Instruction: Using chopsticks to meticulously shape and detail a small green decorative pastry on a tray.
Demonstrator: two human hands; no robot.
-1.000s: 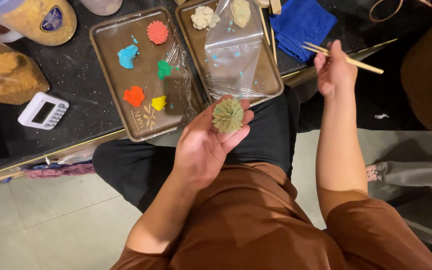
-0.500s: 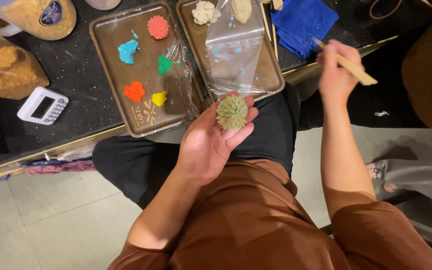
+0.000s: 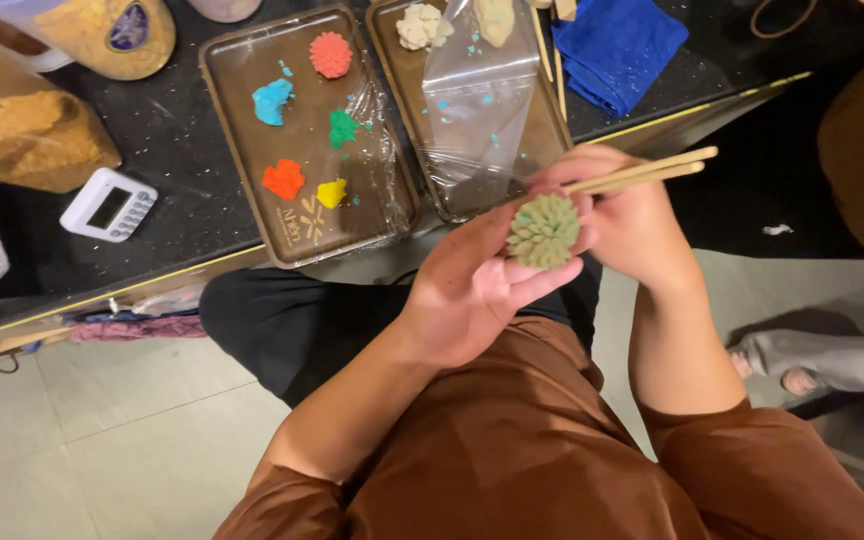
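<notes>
My left hand [image 3: 472, 290] cups a pale green spiky ball of dough [image 3: 544, 231] in its palm, above my lap. My right hand [image 3: 632, 225] grips a pair of wooden chopsticks [image 3: 652, 172], held close against the ball from the right, with their tips hidden behind my fingers. Both hands hover just off the front edge of the black counter [image 3: 162, 235].
Two brown trays sit on the counter: the left tray [image 3: 297, 240] holds several small coloured dough pieces, the right tray [image 3: 452, 200] a clear plastic bag and cream dough pieces. A blue cloth [image 3: 617, 45], a white timer [image 3: 107, 205], and bags of brown powder [image 3: 27, 140] lie around. Another person's foot [image 3: 802, 380] is at right.
My right hand has come down and left with the chopsticks until it meets the green ball. My left hand has lifted the ball slightly to the right.
</notes>
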